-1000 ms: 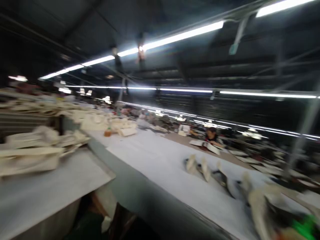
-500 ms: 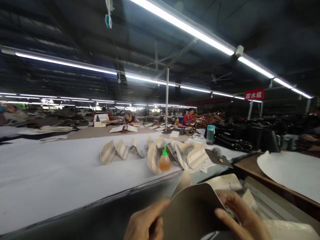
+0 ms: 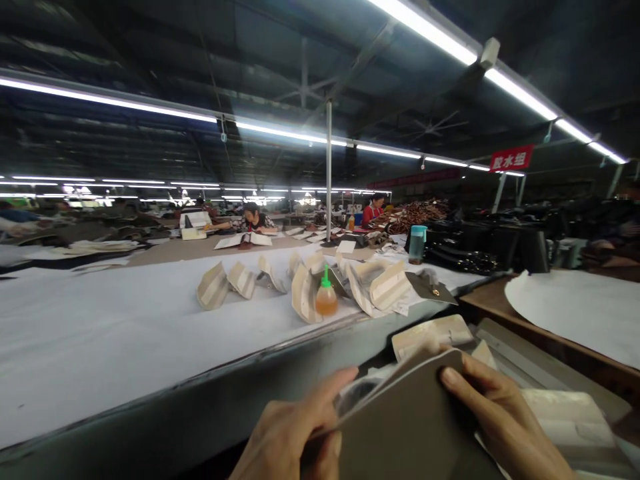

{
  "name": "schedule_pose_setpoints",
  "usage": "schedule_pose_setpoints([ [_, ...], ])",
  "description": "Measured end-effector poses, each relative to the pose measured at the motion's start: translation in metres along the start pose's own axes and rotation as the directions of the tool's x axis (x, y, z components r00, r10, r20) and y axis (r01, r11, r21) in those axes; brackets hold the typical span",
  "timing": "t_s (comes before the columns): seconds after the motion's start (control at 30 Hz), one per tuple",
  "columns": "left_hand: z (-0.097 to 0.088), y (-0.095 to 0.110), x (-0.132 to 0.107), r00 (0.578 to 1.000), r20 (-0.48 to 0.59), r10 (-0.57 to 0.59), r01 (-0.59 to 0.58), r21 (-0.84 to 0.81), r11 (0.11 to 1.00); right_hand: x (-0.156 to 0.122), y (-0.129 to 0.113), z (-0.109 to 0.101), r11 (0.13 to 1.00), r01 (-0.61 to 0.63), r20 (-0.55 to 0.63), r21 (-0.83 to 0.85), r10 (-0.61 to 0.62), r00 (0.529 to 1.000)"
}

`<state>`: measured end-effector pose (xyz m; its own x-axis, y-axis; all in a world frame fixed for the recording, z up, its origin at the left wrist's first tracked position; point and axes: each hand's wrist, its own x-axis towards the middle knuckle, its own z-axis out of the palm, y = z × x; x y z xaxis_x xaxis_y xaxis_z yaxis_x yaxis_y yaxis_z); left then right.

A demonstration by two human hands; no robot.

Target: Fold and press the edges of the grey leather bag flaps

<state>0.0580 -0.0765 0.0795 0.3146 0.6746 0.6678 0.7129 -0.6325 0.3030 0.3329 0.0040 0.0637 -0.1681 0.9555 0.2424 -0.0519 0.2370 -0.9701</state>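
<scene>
Grey-brown leather panel (image 3: 410, 427) is pinched between both hands, left hand (image 3: 295, 440) at its left edge, right hand (image 3: 500, 417) on its right; just beyond it, probably more cream pieces (image 3: 433, 333); glue bottle (image 3: 326, 297) farther off

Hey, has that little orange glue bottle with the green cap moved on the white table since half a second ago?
No. The glue bottle stands against the same beige folded piece at the table edge; only the camera shifted.

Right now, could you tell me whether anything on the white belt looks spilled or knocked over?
Nothing stands out. The glue bottle stands upright among the folded cream pieces, no spill shows, and both hands hold the grey sheet.
</scene>
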Motion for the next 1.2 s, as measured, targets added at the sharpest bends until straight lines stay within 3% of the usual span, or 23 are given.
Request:
schedule_pose_setpoints([
  [0.13,0.001,0.005,0.006,1.0,0.001,0.0,0.0,0.049,0.999,-0.002,0.002,-0.004,0.996,0.081,-0.059,0.042,-0.079,0.995],
  [0.3,0.002,0.002,0.01,0.996,-0.057,0.075,-0.074,0.031,0.997,-0.004,0.0,-0.006,0.972,0.185,-0.159,-0.146,-0.207,0.965],
  [0.47,0.002,-0.006,0.008,0.997,-0.071,0.009,-0.007,0.027,1.0,-0.011,-0.002,-0.006,0.928,0.251,-0.205,-0.274,-0.311,0.928],
  [0.63,0.009,0.001,0.015,0.998,-0.046,-0.042,0.04,-0.034,0.999,-0.011,-0.007,-0.004,0.859,0.347,-0.159,-0.377,-0.429,0.889],
  [0.73,0.014,0.012,0.023,0.994,-0.107,-0.009,0.01,0.007,1.0,-0.01,-0.009,-0.003,0.826,0.401,-0.106,-0.396,-0.475,0.873],
  [0.93,0.02,0.023,0.03,0.986,-0.166,0.028,-0.022,0.039,0.999,-0.013,-0.012,0.003,0.877,0.336,-0.138,-0.345,-0.401,0.905],
  [1.07,0.025,0.02,0.029,0.98,-0.184,0.077,-0.079,-0.004,0.997,-0.014,-0.014,0.007,0.917,0.261,-0.182,-0.301,-0.323,0.929],
  [1.2,0.028,0.015,0.026,0.988,-0.151,0.039,-0.047,-0.048,0.998,-0.014,-0.014,0.01,0.946,0.18,-0.179,-0.269,-0.232,0.956],
])
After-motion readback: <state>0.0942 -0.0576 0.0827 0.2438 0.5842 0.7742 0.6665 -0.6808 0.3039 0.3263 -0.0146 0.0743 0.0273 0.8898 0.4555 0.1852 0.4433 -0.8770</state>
